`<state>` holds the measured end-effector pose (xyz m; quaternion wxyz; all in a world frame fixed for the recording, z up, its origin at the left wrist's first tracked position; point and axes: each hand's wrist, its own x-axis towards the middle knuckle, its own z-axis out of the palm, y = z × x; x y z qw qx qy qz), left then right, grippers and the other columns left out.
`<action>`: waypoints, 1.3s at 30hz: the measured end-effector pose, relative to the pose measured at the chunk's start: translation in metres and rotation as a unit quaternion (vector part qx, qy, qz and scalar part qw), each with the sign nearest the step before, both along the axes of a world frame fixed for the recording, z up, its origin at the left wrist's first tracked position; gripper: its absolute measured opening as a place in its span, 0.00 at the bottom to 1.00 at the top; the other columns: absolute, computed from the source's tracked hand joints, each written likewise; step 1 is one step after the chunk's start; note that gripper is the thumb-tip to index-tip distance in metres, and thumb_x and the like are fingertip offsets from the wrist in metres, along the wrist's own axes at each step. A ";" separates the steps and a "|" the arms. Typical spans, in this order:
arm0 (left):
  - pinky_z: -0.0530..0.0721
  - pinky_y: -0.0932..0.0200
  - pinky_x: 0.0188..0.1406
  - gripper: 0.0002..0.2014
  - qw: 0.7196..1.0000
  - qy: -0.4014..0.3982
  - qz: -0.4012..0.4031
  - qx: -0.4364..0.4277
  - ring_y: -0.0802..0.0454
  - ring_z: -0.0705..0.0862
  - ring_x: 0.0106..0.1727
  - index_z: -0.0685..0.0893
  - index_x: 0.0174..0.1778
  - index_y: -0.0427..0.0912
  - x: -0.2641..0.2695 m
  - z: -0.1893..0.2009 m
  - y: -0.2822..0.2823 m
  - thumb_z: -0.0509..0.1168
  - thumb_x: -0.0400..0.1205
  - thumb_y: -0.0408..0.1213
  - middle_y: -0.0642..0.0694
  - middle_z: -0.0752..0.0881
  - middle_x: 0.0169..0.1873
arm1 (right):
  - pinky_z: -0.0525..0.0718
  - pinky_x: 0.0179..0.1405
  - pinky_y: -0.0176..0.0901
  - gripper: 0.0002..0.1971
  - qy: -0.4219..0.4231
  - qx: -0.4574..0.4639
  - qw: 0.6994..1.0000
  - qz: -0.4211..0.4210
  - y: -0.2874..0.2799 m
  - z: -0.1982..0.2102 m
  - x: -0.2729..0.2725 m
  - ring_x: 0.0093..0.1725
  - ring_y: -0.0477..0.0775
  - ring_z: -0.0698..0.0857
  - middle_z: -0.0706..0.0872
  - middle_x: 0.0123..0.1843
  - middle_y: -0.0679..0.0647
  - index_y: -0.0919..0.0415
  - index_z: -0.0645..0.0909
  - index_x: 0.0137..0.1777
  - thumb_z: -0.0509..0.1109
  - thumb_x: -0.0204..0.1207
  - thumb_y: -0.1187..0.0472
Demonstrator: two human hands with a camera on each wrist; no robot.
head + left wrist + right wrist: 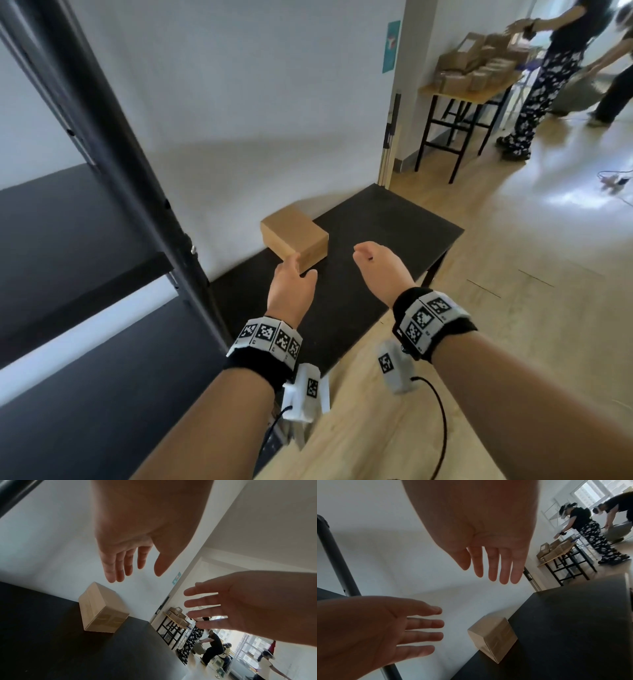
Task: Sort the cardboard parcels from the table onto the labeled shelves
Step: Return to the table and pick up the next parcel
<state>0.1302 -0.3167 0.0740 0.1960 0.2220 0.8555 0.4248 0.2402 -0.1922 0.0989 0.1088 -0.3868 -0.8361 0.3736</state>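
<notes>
Ahead of both hands, one parcel (294,238) lies flat on the black bench (383,219) against the wall, its long axis running away and leftward. Left hand (291,287) and right hand (378,270) hover near it, fingers straight, holding nothing.
</notes>
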 end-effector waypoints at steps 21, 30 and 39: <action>0.71 0.55 0.71 0.28 0.966 -0.112 0.207 -0.109 0.43 0.72 0.82 0.64 0.86 0.38 -0.105 -0.078 0.137 0.58 0.90 0.43 0.40 0.69 0.84 | 0.74 0.71 0.49 0.30 -0.125 -0.033 0.954 0.271 0.184 -0.085 -0.185 0.77 0.58 0.76 0.74 0.81 0.58 0.59 0.63 0.85 0.63 0.85 0.52; 0.84 0.44 0.66 0.19 0.953 -0.163 0.235 -0.098 0.40 0.86 0.64 0.74 0.77 0.44 -0.105 -0.109 0.155 0.59 0.89 0.39 0.43 0.86 0.64 | 0.78 0.52 0.46 0.17 -0.144 -0.076 0.939 0.303 0.191 -0.125 -0.209 0.60 0.59 0.85 0.86 0.62 0.56 0.59 0.79 0.67 0.65 0.81 0.55; 0.80 0.43 0.74 0.28 0.932 -0.171 0.317 0.037 0.43 0.83 0.72 0.71 0.82 0.50 -0.087 -0.108 0.157 0.61 0.85 0.29 0.47 0.83 0.72 | 0.85 0.57 0.54 0.26 -0.076 -0.157 0.942 0.287 0.205 -0.114 -0.201 0.54 0.56 0.84 0.82 0.59 0.52 0.55 0.70 0.74 0.66 0.75 0.67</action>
